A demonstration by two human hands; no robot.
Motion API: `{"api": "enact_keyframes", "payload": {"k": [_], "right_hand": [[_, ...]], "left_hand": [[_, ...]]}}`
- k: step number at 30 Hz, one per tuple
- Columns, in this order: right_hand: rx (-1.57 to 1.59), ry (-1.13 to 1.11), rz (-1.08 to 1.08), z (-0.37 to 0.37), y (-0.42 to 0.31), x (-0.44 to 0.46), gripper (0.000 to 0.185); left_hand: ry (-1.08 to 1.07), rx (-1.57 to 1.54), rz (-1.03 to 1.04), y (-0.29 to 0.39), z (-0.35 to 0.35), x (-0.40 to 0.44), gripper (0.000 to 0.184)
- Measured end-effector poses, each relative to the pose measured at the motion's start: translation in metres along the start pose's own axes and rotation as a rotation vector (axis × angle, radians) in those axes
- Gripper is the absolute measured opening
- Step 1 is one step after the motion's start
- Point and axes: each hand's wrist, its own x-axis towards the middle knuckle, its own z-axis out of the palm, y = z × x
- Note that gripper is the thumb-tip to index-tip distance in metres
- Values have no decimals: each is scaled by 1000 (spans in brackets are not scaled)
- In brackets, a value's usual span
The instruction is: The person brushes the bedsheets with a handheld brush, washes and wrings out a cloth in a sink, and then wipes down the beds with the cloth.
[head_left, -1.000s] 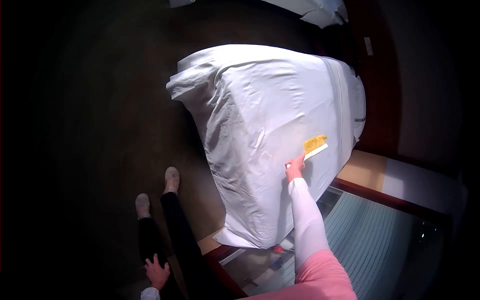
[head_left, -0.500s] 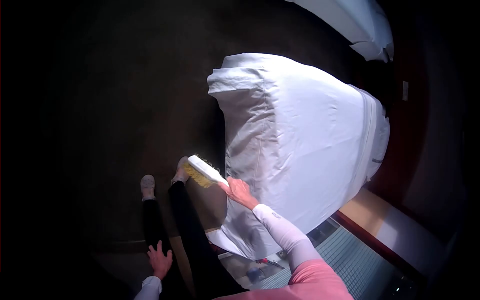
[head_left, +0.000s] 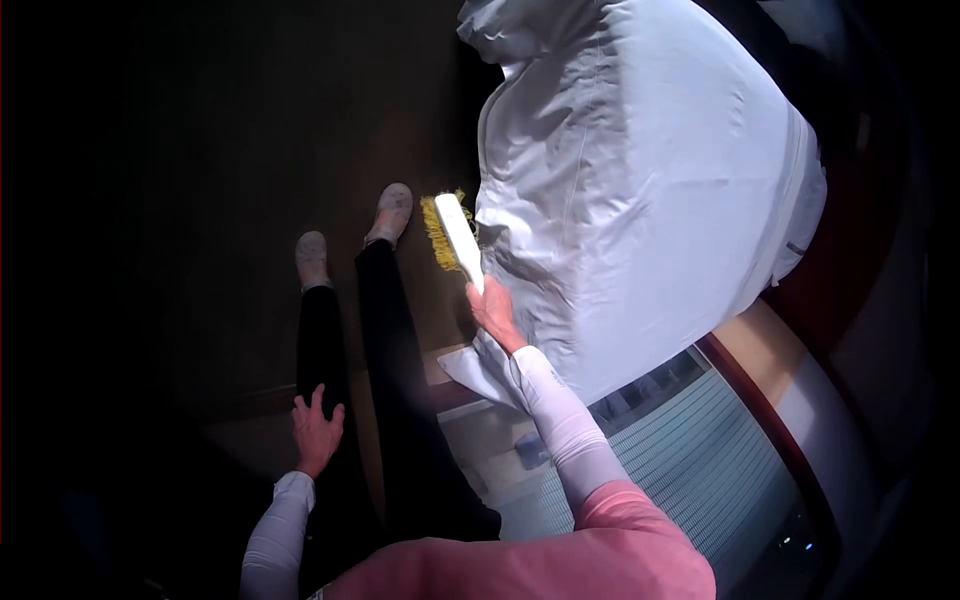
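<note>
A scrubbing brush with a white handle and yellow bristles is in my right hand, fingers wrapped round the handle. The brush head is beside the edge of a large white fabric cover, wrinkled on its near side; whether bristles touch it I cannot tell. What lies under the cover is hidden. My left hand, its fingers spread, is by my left leg in dark trousers and holds nothing.
My feet in light clogs stand on a dark floor. Below the cover is a glass-like panel with a striped surface. A dark red strip runs along it. Another pale thing shows dimly at the top right.
The brush and my right hand have moved up in view, and the brush has turned more upright. The cover appears higher and further right as the view has shifted.
</note>
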Motion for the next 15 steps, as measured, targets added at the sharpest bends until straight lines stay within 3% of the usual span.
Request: {"api": "enact_keyframes", "payload": {"k": [1, 3, 6, 9, 12, 14, 15], "right_hand": [[-73, -80, 30, -6, -4, -37, 33], [-101, -21, -62, -13, 24, -93, 31], [27, 392, -258, -40, 79, -138, 23], [227, 540, 129, -42, 135, -135, 28], [-341, -115, 321, 7, 184, -126, 36], [-419, -537, 353, 67, 203, -144, 41], [-376, -591, 306, 83, 197, -164, 41]], "left_hand": [[-19, 17, 9, -4, -1, -4, 55], [-15, 34, 30, -8, -3, 2, 54], [-15, 114, 32, -17, 1, 4, 53], [-37, 203, 70, -15, -6, 8, 53], [-51, 205, 76, -15, -15, 6, 53], [-136, 184, 45, -13, -25, 4, 58], [-153, 168, 43, -15, -28, -1, 59]]}}
